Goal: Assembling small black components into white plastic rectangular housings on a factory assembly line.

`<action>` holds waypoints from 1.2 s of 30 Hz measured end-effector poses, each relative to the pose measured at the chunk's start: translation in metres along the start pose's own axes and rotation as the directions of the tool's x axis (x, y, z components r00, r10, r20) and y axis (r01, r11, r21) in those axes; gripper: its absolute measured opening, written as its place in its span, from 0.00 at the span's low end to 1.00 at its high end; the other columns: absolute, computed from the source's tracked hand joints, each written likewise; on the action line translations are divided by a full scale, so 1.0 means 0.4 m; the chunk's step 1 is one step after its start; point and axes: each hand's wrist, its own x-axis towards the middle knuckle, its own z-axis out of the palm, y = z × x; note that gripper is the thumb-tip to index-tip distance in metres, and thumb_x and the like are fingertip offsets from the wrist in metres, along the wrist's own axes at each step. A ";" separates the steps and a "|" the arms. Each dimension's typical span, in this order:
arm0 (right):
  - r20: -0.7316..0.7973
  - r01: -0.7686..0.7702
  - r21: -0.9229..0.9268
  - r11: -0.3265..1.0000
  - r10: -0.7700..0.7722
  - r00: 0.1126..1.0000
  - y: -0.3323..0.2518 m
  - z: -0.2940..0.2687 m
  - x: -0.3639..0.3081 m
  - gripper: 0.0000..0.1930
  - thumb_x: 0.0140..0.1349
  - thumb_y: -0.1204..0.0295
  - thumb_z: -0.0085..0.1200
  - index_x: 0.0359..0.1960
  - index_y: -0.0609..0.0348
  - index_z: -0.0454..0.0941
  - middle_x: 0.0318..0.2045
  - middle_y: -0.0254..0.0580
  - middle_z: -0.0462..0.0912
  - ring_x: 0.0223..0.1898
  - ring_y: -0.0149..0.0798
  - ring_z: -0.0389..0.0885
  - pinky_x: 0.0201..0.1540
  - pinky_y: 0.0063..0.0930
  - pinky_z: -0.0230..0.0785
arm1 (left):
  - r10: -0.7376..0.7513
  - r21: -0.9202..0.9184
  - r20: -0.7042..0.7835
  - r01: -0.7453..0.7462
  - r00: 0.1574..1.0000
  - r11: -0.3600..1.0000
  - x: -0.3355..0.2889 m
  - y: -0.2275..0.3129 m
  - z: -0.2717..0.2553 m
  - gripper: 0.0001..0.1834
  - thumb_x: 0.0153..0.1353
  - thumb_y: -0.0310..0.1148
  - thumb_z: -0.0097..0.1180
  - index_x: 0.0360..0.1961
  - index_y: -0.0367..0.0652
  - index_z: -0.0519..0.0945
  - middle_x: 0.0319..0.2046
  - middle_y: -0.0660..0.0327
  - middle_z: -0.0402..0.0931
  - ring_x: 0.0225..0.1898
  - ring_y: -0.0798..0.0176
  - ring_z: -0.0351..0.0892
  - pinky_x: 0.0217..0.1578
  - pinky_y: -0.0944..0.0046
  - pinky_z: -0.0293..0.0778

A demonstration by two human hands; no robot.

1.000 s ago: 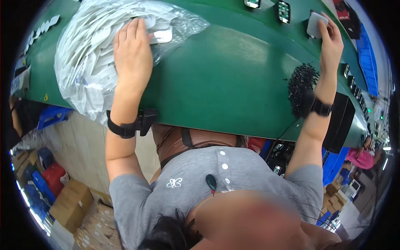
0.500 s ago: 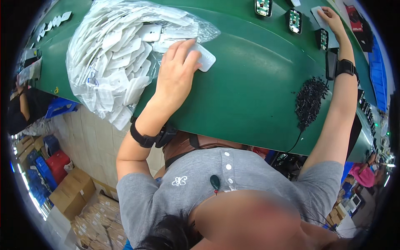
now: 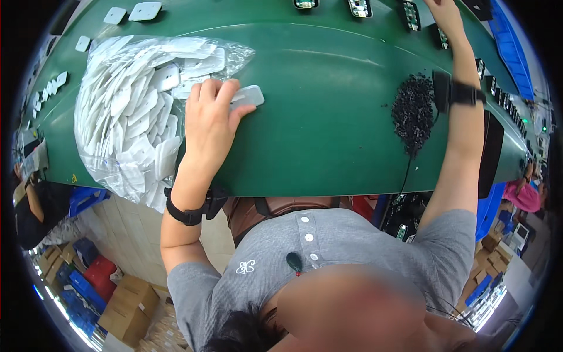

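Observation:
My left hand (image 3: pixel 211 117) is closed on a thin white plastic cover (image 3: pixel 252 95) with rounded corners, its fingertips over the cover's left part. Just left of that hand lies a clear plastic bag (image 3: pixel 88 138) full of similar white covers (image 3: pixel 138 94), spilling from its opening. My right arm stretches to the far right, where my right hand (image 3: pixel 447 16) is cut off by the upper edge. Its fingertips and anything they hold are out of view. Near it are black housings with green circuit boards (image 3: pixel 411 16).
A heap of small black parts (image 3: pixel 412 111) lies on the green table (image 3: pixel 316 141) at right, with a dark cable by it. Loose white covers (image 3: pixel 145 10) sit at the back left. More black housings (image 3: pixel 507 102) line the right side. Another person's arm (image 3: pixel 35 202) shows at far left.
The view has shifted, so the bag sits lower and further left in it. My right hand and the white plate under its fingers have slid past the upper edge. My left hand keeps its cover.

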 end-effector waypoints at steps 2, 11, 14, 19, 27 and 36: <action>0.092 0.052 -0.186 0.981 -0.036 0.995 0.004 -0.122 -0.119 0.19 0.62 0.59 0.59 0.47 0.62 0.78 0.34 0.45 0.83 0.35 0.37 0.80 0.39 0.31 0.71 | -0.129 -0.233 0.026 0.131 0.991 0.964 0.019 0.040 0.006 0.19 0.51 0.32 0.68 0.43 0.42 0.76 0.37 0.54 0.74 0.36 0.51 0.74 0.37 0.56 0.72; 0.089 -0.123 -0.216 0.969 0.145 0.985 0.017 -0.095 -0.513 0.10 0.58 0.70 0.61 0.36 0.61 0.76 0.30 0.45 0.79 0.32 0.46 0.79 0.36 0.36 0.71 | 0.101 -0.648 0.065 -0.035 0.993 0.761 0.100 0.138 0.041 0.19 0.61 0.18 0.51 0.52 0.46 0.79 0.33 0.61 0.74 0.26 0.69 0.73 0.27 0.71 0.69; 0.049 -0.109 -0.158 0.981 0.118 0.992 -0.003 -0.073 -0.536 0.09 0.57 0.72 0.61 0.35 0.62 0.75 0.30 0.45 0.79 0.31 0.45 0.79 0.36 0.35 0.71 | 0.052 -0.770 0.113 0.054 0.992 0.635 0.110 0.179 0.069 0.18 0.62 0.19 0.53 0.53 0.45 0.76 0.31 0.63 0.75 0.25 0.72 0.72 0.26 0.71 0.68; 0.054 -0.190 -0.035 0.981 0.191 0.980 0.023 -0.076 -0.528 0.09 0.57 0.71 0.62 0.31 0.62 0.75 0.29 0.40 0.78 0.28 0.40 0.77 0.35 0.32 0.70 | -0.040 -0.835 0.253 0.239 0.967 0.496 0.082 0.171 0.100 0.15 0.64 0.22 0.55 0.52 0.41 0.74 0.28 0.64 0.76 0.24 0.75 0.72 0.27 0.74 0.68; -0.073 -0.122 -0.294 0.948 0.105 0.992 -0.076 -0.101 -0.538 0.06 0.61 0.70 0.58 0.32 0.59 0.77 0.27 0.37 0.77 0.26 0.33 0.75 0.33 0.26 0.68 | -0.033 -0.876 0.187 0.182 0.982 0.448 0.078 0.159 0.110 0.12 0.64 0.22 0.54 0.49 0.40 0.77 0.28 0.65 0.76 0.22 0.75 0.73 0.24 0.74 0.68; 0.424 -0.288 0.651 0.702 -0.022 0.905 -0.382 0.032 -0.539 0.07 0.63 0.70 0.59 0.35 0.62 0.79 0.28 0.28 0.78 0.28 0.20 0.71 0.31 0.15 0.64 | -0.045 -0.893 0.000 0.020 0.999 0.450 0.079 0.164 0.095 0.08 0.61 0.20 0.55 0.41 0.40 0.80 0.30 0.58 0.75 0.19 0.67 0.76 0.21 0.68 0.71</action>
